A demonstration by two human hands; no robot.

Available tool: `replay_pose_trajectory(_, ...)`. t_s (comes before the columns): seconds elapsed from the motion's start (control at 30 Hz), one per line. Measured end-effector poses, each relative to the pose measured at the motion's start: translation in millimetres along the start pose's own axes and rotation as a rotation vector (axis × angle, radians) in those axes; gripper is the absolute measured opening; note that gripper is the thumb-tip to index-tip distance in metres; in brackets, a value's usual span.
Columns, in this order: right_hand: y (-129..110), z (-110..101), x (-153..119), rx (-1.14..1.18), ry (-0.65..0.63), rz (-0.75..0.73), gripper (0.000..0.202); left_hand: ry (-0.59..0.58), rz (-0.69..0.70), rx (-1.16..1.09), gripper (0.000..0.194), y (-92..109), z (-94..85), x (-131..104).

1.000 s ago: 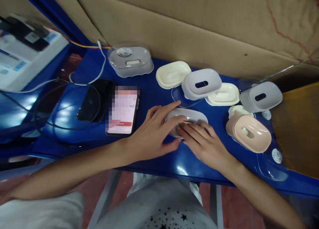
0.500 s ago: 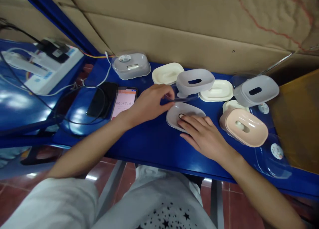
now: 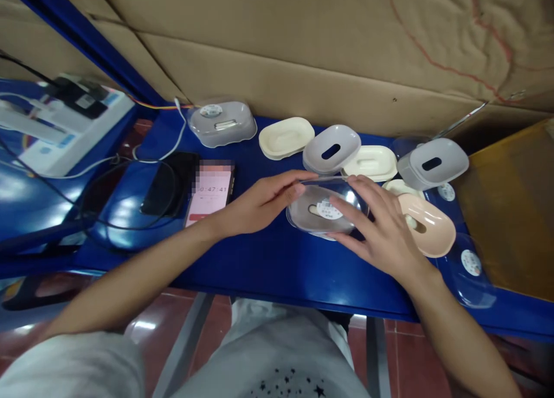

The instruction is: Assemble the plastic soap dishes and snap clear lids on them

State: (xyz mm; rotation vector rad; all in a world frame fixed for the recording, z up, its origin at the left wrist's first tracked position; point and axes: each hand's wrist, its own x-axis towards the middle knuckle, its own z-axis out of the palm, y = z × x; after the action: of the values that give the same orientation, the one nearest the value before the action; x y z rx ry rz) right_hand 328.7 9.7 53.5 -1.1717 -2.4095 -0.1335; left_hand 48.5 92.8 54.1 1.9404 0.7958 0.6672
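A clear lid with a round white label lies over a grey oval dish near the middle of the blue table. My left hand grips the lid's left end between thumb and fingers. At the lid's other end, my right hand has its fingers spread across the top and right side, holding it. Just behind are a slotted grey dish and a cream dish. A peach dish sits beside my right hand.
A covered grey dish and a cream dish stand at the back. A phone, cables and a power strip lie left. Another grey dish, a clear lid and a brown box are right.
The clear lid has come over the grey dish. My right hand has left the dish's slot and moved up and right onto the lid. The view has shifted slightly.
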Motion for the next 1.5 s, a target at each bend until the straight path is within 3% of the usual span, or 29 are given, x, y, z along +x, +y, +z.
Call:
replay_pose_trajectory(0.07,0.8,2.2,0.4,0.011,0.000,0.031,0.065,0.053,0.061,0.111,0.044,-3.8,2.4,-1.5)
replay_pose_trajectory(0.13,-0.9,5.5,-0.1,-0.002,0.002,0.122,0.065,0.030,0.120,0.182,0.050,-7.1,3.2,-5.6)
replay_pose_trajectory(0.23,-7.3,11.6,-1.6,0.023,-0.018,0.298,0.062,-0.106,0.151,0.273,0.090,-12.9,5.1,-14.8)
replay_pose_trajectory(0.3,-12.3,15.2,-2.5,0.068,-0.036,0.361,0.061,-0.139,0.129,0.319,0.106,-17.2,7.8,-20.5)
replay_pose_trajectory(0.4,-16.9,16.8,-3.0,0.090,-0.085,0.323,0.063,-0.088,0.066,0.305,0.095,-22.7,11.6,-26.1)
replay_pose_trajectory(0.53,-15.8,11.2,-2.1,0.092,-0.163,0.192,0.069,-0.020,0.100,0.339,0.081,-26.5,12.5,-30.3)
replay_pose_trajectory(0.8,-14.1,13.3,0.9,0.040,-0.248,0.026,0.094,-0.070,0.154,0.359,0.093,-25.4,13.7,-36.8)
replay_pose_trajectory(1.07,-7.8,24.2,-1.3,0.280,-0.062,0.131,0.089,-0.013,0.080,0.172,0.112,-24.1,15.3,-39.1)
replay_pose_trajectory(1.23,-15.6,22.9,-1.3,0.138,-0.048,0.218,0.083,0.068,0.058,0.236,0.119,-25.1,17.4,-39.2)
replay_pose_trajectory(1.37,-21.2,21.7,0.1,0.013,-0.100,0.165,0.083,0.064,-0.023,0.317,0.120,-22.7,18.5,-41.8)
replay_pose_trajectory(1.5,-25.1,20.4,1.8,-0.074,-0.154,0.101,0.093,0.063,-0.010,0.365,0.113,-20.6,19.8,-43.1)
